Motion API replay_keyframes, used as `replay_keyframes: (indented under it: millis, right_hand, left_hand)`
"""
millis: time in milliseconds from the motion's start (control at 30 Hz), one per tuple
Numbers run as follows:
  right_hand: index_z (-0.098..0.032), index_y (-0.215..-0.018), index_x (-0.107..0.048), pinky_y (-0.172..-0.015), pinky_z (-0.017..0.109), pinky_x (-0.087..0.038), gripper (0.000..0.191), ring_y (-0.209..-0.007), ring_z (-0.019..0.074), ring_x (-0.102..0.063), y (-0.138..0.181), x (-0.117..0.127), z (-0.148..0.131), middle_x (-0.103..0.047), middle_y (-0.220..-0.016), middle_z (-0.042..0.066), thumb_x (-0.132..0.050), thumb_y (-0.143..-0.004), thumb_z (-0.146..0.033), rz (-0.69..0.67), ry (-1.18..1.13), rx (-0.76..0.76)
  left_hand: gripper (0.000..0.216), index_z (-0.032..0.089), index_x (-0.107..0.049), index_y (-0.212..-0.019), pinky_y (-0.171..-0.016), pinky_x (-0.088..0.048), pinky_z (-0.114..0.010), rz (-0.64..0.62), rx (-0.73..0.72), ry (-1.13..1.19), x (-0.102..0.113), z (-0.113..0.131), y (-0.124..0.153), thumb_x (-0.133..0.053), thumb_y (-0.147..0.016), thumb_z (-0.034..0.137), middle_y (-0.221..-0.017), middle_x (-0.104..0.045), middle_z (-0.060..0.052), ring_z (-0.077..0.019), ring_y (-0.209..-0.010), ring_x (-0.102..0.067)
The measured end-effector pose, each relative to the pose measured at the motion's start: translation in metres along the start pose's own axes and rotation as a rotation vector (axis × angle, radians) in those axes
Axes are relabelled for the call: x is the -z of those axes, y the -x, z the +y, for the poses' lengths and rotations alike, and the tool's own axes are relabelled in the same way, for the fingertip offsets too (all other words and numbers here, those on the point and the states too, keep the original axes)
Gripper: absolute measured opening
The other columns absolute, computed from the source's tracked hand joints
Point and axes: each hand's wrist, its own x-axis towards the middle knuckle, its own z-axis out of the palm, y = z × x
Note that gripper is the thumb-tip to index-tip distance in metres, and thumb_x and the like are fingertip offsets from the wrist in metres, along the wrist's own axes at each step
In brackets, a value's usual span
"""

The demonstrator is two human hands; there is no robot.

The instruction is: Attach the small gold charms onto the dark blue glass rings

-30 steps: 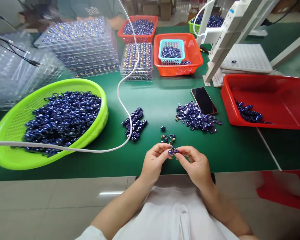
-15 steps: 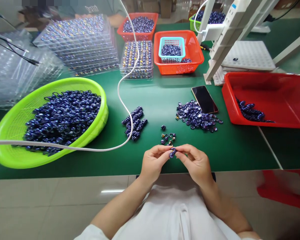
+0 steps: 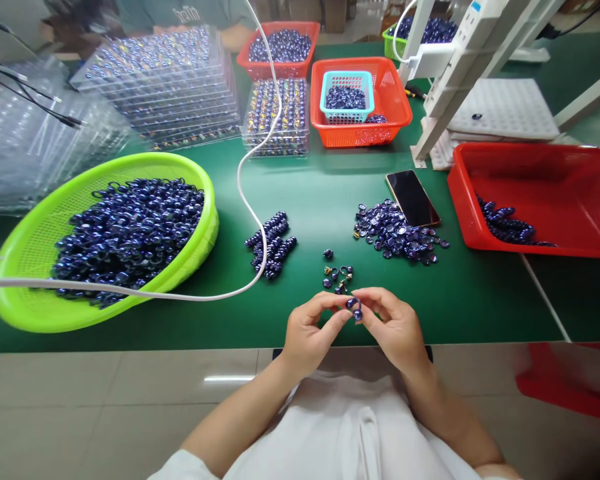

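My left hand (image 3: pixel 310 330) and my right hand (image 3: pixel 393 327) meet at the near edge of the green table (image 3: pixel 320 193). Both pinch a small dark blue ring piece (image 3: pixel 355 308) between their fingertips. Just beyond the fingers lie a few loose ring parts (image 3: pixel 336 275). To the left of them lies a row of stacked blue rings (image 3: pixel 271 243). A pile of flat blue gems (image 3: pixel 397 233) lies to the right of them.
A lime basket (image 3: pixel 35 267) of blue rings sits at left, crossed by a white cable (image 3: pixel 240 180). A phone (image 3: pixel 413 197) and a red tray (image 3: pixel 545 193) are at right. Orange baskets (image 3: pixel 390 100), clear tray stacks (image 3: pixel 165 93) and another person stand behind.
The blue piece has turned between my fingertips and now sits nearer my right hand. Both hands stay in about the same spot.
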Motion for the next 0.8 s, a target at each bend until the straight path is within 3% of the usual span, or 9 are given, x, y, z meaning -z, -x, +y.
replay_keyframes:
  millis: [200, 400, 667, 800]
  right_hand:
    - [-0.024, -0.104, -0.071, -0.063, 0.022, -0.058, 0.018, -0.069, 0.0113, -0.067, 0.002, -0.004, -0.002, -0.072, -0.087, 0.001, -0.069, -0.087, -0.031, -0.108, -0.238, -0.121]
    - [-0.023, -0.101, -0.074, -0.056, 0.020, -0.057, 0.018, -0.061, 0.0095, -0.065, 0.001, -0.006, -0.001, -0.071, -0.080, 0.001, -0.071, -0.086, -0.030, -0.088, -0.291, -0.148]
    - [-0.026, -0.108, -0.073, -0.061, 0.022, -0.057, 0.020, -0.069, 0.0113, -0.068, 0.002, 0.002, 0.002, -0.072, -0.093, 0.001, -0.062, -0.092, -0.023, -0.037, 0.014, 0.060]
    - [-0.021, -0.104, -0.070, -0.067, 0.025, -0.057, 0.017, -0.074, 0.0137, -0.069, -0.001, 0.009, -0.002, -0.074, -0.092, 0.003, -0.062, -0.090, -0.017, 0.011, 0.292, 0.211]
  left_hand:
    - [0.008, 0.017, -0.069, -0.095, -0.075, -0.050, -0.028, -0.044, -0.062, -0.097, 0.002, 0.004, 0.000, -0.064, -0.089, 0.017, -0.087, -0.070, -0.006, -0.0163, -0.078, -0.064]
    - [0.010, 0.018, -0.070, -0.097, -0.075, -0.051, -0.028, -0.041, -0.112, -0.130, 0.003, 0.005, -0.001, -0.064, -0.089, 0.016, -0.087, -0.070, -0.005, -0.0156, -0.078, -0.064]
    - [0.010, 0.018, -0.074, -0.095, -0.076, -0.054, -0.027, -0.036, -0.013, -0.134, 0.000, 0.006, -0.006, -0.067, -0.089, 0.020, -0.091, -0.074, -0.007, -0.0171, -0.083, -0.068]
    - [0.022, 0.018, -0.070, -0.111, -0.082, -0.056, -0.030, -0.049, 0.000, -0.149, 0.001, 0.009, -0.005, -0.065, -0.090, 0.022, -0.101, -0.074, -0.009, -0.0194, -0.091, -0.071]
